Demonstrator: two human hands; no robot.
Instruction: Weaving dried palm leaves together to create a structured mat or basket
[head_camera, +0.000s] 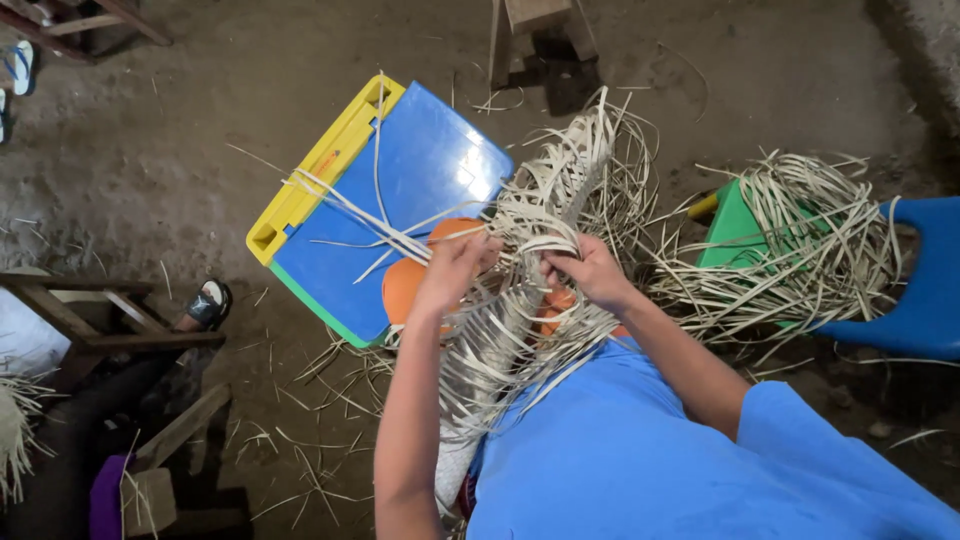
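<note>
A long woven band of pale flat straw strips was pinched at its middle by the left hand and the right hand, both closed on loose strands over the lap. Strands were best kept flat and evenly taut. At ten o'clock a blue plastic board with a yellow edge was seen; at three o'clock, a heap of loose straw on a green stool. No labels were discernible.

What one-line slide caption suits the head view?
Both hands, left hand and right hand, grip pale strips of a half-woven mat.
</note>
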